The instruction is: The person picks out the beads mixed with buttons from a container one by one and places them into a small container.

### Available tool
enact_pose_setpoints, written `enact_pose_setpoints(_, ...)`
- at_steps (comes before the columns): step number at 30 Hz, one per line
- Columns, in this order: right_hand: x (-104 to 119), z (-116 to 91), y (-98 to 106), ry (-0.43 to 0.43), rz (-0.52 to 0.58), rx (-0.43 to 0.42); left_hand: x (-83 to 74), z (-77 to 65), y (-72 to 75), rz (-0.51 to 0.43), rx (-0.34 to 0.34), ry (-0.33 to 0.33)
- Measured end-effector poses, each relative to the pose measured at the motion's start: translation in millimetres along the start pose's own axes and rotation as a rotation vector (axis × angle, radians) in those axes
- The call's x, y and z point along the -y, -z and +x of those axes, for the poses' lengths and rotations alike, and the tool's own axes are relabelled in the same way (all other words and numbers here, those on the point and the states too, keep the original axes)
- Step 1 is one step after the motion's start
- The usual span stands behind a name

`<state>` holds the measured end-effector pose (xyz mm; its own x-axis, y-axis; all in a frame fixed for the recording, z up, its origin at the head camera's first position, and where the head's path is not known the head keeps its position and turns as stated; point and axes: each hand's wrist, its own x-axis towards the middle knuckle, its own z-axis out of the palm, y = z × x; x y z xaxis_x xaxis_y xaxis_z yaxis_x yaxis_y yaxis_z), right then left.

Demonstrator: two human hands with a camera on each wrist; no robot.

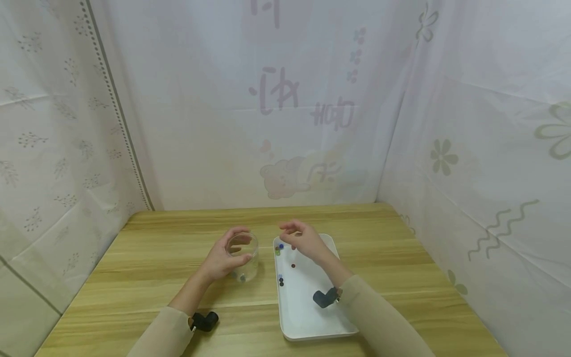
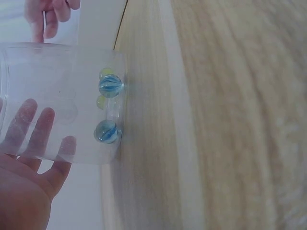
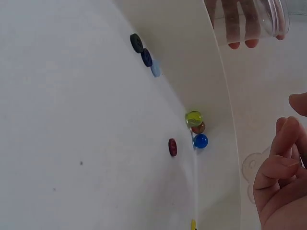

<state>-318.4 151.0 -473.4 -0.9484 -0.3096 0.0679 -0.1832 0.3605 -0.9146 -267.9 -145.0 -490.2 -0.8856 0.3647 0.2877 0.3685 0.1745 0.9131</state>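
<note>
My left hand (image 1: 223,258) grips a clear plastic jar (image 1: 250,267) from the side, upright on the table. Through its wall in the left wrist view I see two blue-streaked marbles (image 2: 111,86) and yellowish ones (image 2: 106,73) at the bottom. My right hand (image 1: 305,242) hovers over the far end of a white tray (image 1: 308,307). Its fingers are loosely bent, and nothing shows between thumb and fingertips. Below, by the tray's left wall, sit a green marble (image 3: 194,118), a blue marble (image 3: 200,141) and a brownish one (image 3: 199,127). A dark red button (image 3: 172,147) lies near them.
Along the same tray wall, closer to me, are a black button (image 3: 136,43), a navy button (image 3: 147,57) and a light blue one (image 3: 156,68). A yellow piece (image 3: 193,224) shows partly at the frame's edge. Patterned curtains (image 1: 214,124) surround the wooden table (image 1: 178,238).
</note>
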Motion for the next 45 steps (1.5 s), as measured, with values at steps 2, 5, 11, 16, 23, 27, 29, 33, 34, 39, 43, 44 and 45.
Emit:
enact_pose_setpoints(2, -3, 1, 0, -0.01, -0.004, 0.0, -0.2, -0.1, 0.0, 0.002, 0.002, -0.001)
enact_pose_setpoints(5, -5, 2, 0, -0.025, -0.01, 0.016, -0.5, -0.2, 0.1, -0.001, 0.003, 0.0)
enact_pose_setpoints(11, -9, 2, -1, -0.051, -0.044, 0.061, -0.8, 0.1, 0.2, -0.003, 0.004, 0.002)
enact_pose_setpoints(16, -12, 2, -6, -0.064, -0.102, 0.083, -0.9, 0.7, -0.1, -0.004, 0.003, 0.005)
enact_pose_setpoints(23, -21, -3, -14, -0.12, -0.175, 0.135, 0.6, 0.2, -0.1, -0.002, 0.002, -0.002)
enact_pose_setpoints(27, -26, -3, -18, -0.13, -0.196, 0.134, 1.2, 0.2, -0.1, -0.004, 0.006, -0.005)
enact_pose_setpoints(29, -26, -3, -18, -0.126, -0.202, 0.13, 1.1, 0.2, -0.2, -0.004, 0.006, -0.004)
enact_pose_setpoints(33, -27, -2, -18, -0.117, -0.199, 0.132, 0.6, 0.3, -0.2, -0.004, 0.004, -0.002)
enact_pose_setpoints(34, -27, -2, -19, -0.116, -0.196, 0.133, 0.5, 0.3, -0.2, -0.004, 0.004, -0.001)
enact_pose_setpoints(39, -28, -3, -19, -0.114, -0.201, 0.131, 0.6, 0.8, -0.1, -0.005, 0.006, 0.004)
enact_pose_setpoints(43, -30, -3, -20, -0.109, -0.222, 0.129, 0.7, 0.7, 0.2, -0.003, 0.009, 0.001)
enact_pose_setpoints(44, -30, -2, -20, -0.109, -0.226, 0.13, 0.7, 0.6, 0.2, -0.001, 0.008, 0.0)
enact_pose_setpoints(45, -31, -2, -21, -0.107, -0.231, 0.13, 0.6, 0.5, 0.2, -0.001, 0.009, -0.001)
